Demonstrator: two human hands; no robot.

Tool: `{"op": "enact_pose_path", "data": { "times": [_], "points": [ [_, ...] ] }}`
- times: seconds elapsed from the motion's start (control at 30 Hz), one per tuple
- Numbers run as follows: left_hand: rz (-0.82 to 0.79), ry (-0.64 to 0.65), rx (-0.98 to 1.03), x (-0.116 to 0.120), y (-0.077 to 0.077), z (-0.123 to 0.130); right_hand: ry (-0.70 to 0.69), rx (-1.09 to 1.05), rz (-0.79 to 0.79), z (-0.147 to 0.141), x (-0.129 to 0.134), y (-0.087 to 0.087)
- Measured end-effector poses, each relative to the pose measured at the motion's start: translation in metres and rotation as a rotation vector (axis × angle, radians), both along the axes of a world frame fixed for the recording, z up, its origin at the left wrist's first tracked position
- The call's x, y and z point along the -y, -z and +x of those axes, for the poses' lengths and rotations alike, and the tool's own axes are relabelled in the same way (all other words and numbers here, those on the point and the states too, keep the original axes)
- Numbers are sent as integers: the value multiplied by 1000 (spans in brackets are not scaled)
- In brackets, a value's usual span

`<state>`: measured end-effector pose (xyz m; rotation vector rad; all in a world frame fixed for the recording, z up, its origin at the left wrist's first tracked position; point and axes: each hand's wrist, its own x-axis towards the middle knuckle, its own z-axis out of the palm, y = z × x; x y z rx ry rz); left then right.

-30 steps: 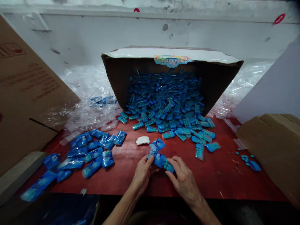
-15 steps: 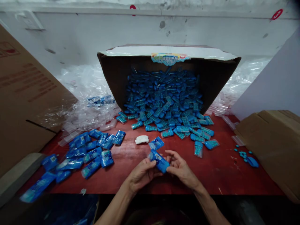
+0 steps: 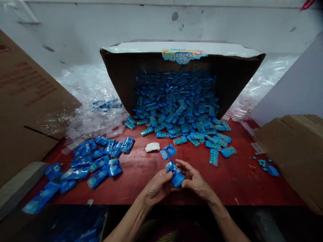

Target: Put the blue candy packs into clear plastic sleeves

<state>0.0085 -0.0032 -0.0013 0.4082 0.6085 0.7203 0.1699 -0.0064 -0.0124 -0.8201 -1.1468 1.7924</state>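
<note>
Between my hands, over the front of the red table (image 3: pixel 141 188), is a small blue candy bottle (image 3: pixel 177 178) with a printed blue label or sleeve around it. My left hand (image 3: pixel 160 185) grips it, thumb across its face. My right hand (image 3: pixel 195 179) closes on its right side, thumb near the blue cap end and the other fingers partly hidden behind. Just beyond lies a flat printed blue sleeve (image 3: pixel 168 152), with a crumpled white wad (image 3: pixel 152 147) beside it. Several wrapped blue bottles (image 3: pixel 98 164) lie in a loose group to the left.
A tipped cardboard box (image 3: pixel 118 80) spills unlabelled bottles of turquoise beads (image 3: pixel 176 111) onto the table. Clear plastic packaging (image 3: pixel 88 117) is heaped at the left. Cartons (image 3: pixel 290 148) stand on both sides. Loose beads (image 3: pixel 262 163) and a blue cap (image 3: pixel 272 170) lie at the right.
The bottle in my hands has shifted slightly right and turned more upright. Both hands moved a little with it. The whole view has tilted slightly downward.
</note>
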Motion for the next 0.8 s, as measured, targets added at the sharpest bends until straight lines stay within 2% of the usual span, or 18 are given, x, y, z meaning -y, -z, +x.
{"op": "enact_pose_path", "data": {
  "times": [0.1,0.2,0.33,0.47,0.57,0.63,0.73,0.8],
  "points": [
    [-10,-29,9,3,5,3,86,11,16,-3,3,7],
    [-40,-59,6,6,5,5,122,97,52,-2,5,6],
    [-58,-77,-42,8,0,7,129,113,65,-1,4,6],
    [-49,-95,-89,11,-2,10,134,79,60,-2,3,13],
    [-44,-156,-105,11,0,9,115,98,66,-4,4,16],
    [-84,-283,-111,7,0,-1,93,164,83,-5,3,15],
    [-145,-630,-82,-3,-2,-35,126,385,160,-6,-3,11],
    [-129,-843,-41,-9,-5,-63,171,577,289,-7,-14,9]
  ]
}}
